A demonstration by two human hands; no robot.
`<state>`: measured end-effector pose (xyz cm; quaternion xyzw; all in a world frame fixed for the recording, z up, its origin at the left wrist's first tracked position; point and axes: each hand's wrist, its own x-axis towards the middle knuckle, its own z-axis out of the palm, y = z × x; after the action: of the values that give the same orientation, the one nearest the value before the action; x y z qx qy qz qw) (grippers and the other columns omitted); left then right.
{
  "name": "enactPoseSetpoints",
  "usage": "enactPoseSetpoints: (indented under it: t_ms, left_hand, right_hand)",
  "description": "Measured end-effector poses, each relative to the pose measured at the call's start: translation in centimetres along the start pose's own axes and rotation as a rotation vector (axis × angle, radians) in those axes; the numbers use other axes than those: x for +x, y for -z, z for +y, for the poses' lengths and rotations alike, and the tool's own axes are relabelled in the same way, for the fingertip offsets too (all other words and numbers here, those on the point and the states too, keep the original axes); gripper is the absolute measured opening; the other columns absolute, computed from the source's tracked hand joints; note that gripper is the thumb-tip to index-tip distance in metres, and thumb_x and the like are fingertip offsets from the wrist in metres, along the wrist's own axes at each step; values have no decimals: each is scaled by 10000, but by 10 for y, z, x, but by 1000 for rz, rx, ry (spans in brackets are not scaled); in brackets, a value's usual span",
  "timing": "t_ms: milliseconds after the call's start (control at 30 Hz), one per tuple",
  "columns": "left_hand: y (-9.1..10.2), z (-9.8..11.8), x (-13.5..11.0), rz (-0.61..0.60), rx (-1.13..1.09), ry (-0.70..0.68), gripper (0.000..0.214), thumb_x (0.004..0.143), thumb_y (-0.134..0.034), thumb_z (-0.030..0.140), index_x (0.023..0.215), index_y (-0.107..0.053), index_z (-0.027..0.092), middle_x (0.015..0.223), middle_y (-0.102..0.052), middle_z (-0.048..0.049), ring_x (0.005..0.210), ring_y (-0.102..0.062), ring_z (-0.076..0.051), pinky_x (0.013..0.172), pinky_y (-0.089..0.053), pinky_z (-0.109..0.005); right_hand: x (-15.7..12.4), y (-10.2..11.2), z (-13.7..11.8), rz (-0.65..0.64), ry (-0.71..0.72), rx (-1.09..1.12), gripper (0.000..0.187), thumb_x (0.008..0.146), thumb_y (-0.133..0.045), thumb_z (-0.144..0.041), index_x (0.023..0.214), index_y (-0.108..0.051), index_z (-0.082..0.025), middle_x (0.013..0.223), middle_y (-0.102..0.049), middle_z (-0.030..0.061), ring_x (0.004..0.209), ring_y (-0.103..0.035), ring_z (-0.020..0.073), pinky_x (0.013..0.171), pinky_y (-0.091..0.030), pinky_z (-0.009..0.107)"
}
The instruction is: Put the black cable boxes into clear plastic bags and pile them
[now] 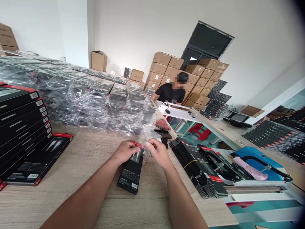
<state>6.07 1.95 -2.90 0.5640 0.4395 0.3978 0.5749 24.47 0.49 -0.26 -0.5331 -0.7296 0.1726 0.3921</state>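
Observation:
A slim black package with a red top edge [131,171] lies on the wooden table [90,159] in front of me. My left hand [125,151] is closed on its upper left end. My right hand [157,152] pinches the upper right, where thin clear plastic film [149,136] bunches up around the package top. Both forearms reach in from the bottom of the view.
Stacked black packages [21,127] rise at the left. Plastic-wrapped bundles [95,98] fill the table behind. A banded stack of flat black packages [197,168] lies at the right beside a sealing machine [250,168]. A person in black [172,90] works near cardboard boxes [190,76].

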Motion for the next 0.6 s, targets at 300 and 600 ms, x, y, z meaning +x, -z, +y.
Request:
enactPoseSetpoints:
  t_ms: [300, 600]
  left_hand:
    - [-1, 0, 3, 95, 107, 10, 287, 690, -643, 414, 706, -690, 131, 674, -647, -18, 574, -527, -129, 553, -385, -242]
    - [-3, -2, 6, 129, 100, -12, 245, 709, -616, 372, 702, -694, 140, 639, -632, -6, 571, -529, -130, 556, -388, -243]
  right_hand:
    - [-1, -1, 1, 25, 43, -141, 166, 824, -529, -306, 897, -628, -194, 730, -606, 13, 638, -543, 142, 594, -421, 245]
    - [-2, -1, -11, 28, 126, -483, 254, 792, -515, -155, 1020, -603, -225, 780, -657, 4, 701, -606, 168, 647, -433, 257]
